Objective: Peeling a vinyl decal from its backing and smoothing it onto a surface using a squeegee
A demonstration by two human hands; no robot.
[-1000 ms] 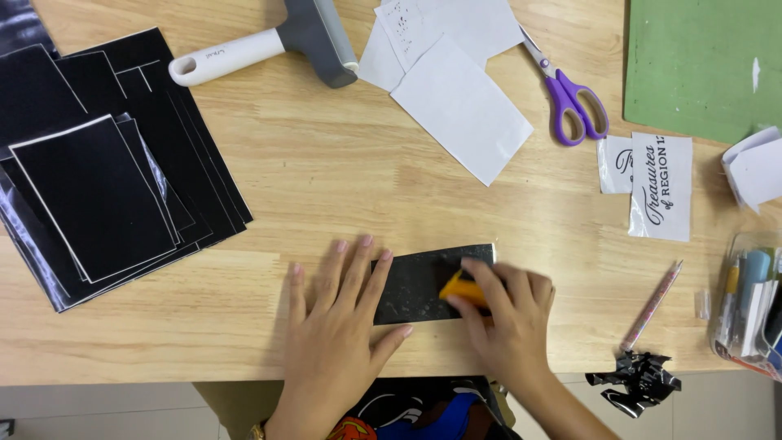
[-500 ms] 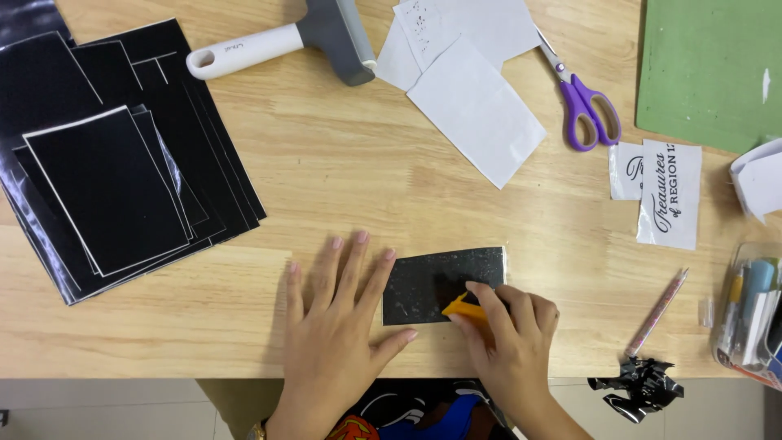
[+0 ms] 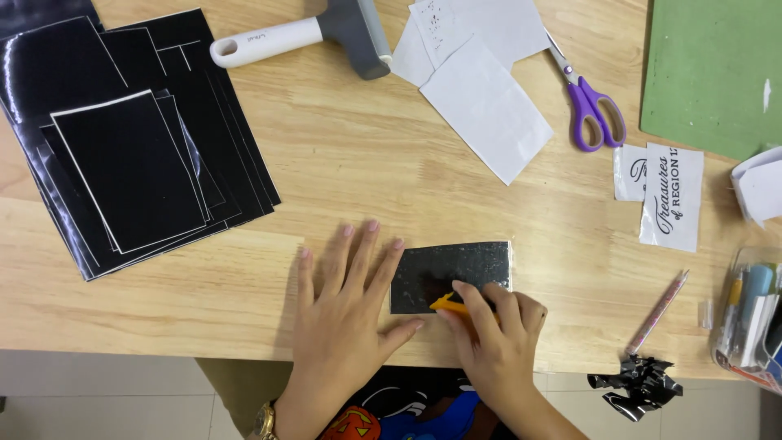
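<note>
I see a light wooden tabletop (image 3: 342,155) filling nearly the whole view, with pale floor showing below its near edge. At its far right corner lies a green mat (image 3: 713,69). On the left sits a loose stack of black sheets (image 3: 122,147), fanned out and overlapping. At the top edge lie white paper pieces (image 3: 481,90), with a white-handled roller (image 3: 309,34) just beside them and purple scissors (image 3: 590,98) to their right. Two printed labels (image 3: 664,191) lie below the scissors, a clear box of pens (image 3: 753,314) sits at the right edge, and a pink pen (image 3: 656,314) lies near a crumpled black scrap (image 3: 639,385).

My left hand (image 3: 346,305) is spread flat, fingertips on the left end of a small black strip (image 3: 452,273) near the front edge. My right hand (image 3: 497,338) pinches an orange scraper (image 3: 450,305) against the strip's lower edge.
</note>
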